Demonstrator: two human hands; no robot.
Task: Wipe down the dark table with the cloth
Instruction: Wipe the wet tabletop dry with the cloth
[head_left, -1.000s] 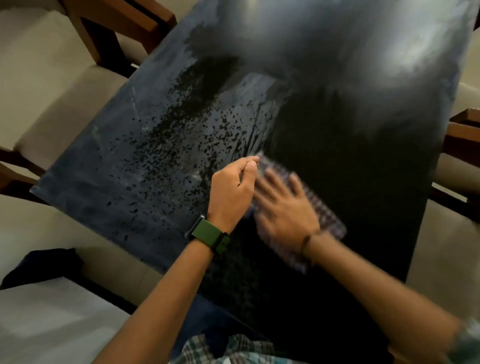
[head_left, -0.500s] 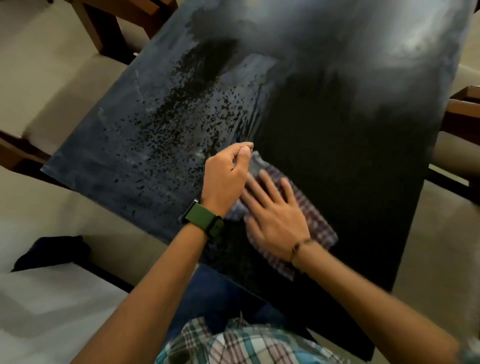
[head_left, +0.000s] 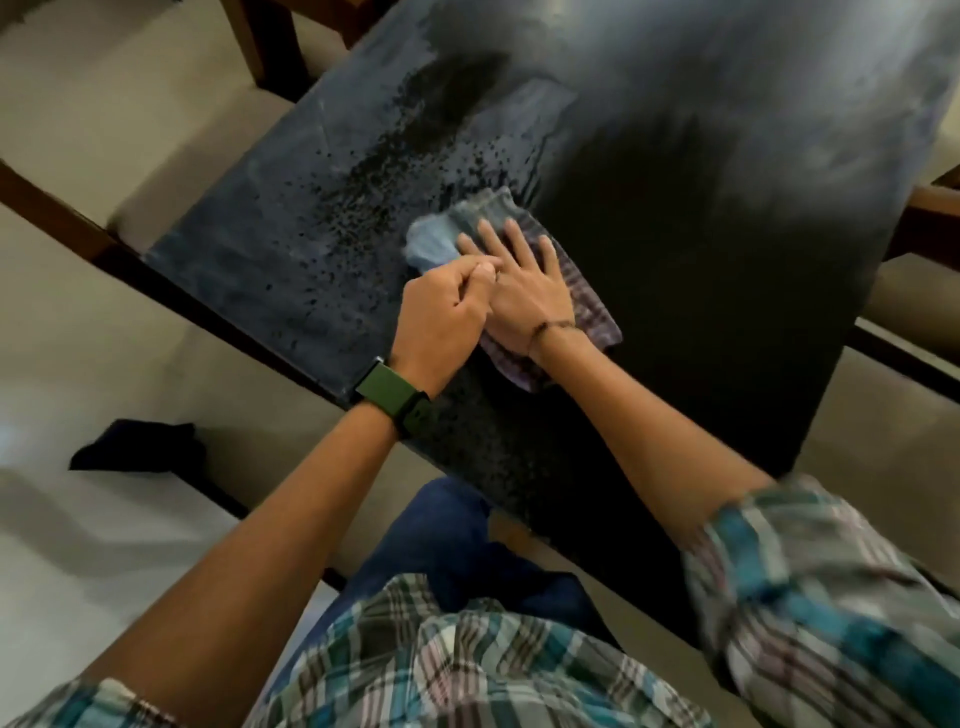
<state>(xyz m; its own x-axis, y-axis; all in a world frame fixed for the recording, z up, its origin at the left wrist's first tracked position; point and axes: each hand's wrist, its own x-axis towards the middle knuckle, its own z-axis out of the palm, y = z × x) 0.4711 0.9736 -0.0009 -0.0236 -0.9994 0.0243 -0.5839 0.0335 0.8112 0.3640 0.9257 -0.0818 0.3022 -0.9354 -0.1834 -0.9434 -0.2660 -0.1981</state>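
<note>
I worry the cloth (head_left: 582, 291) could bunch or slip from under my palm near the table (head_left: 701, 234) edge, leaving the speckled patch at left smeared. My right hand (head_left: 519, 291) lies flat on the cloth, fingers straight and spread. My left hand (head_left: 441, 322) is curled beside it; whether it pinches the cloth's corner, I cannot tell.
</note>
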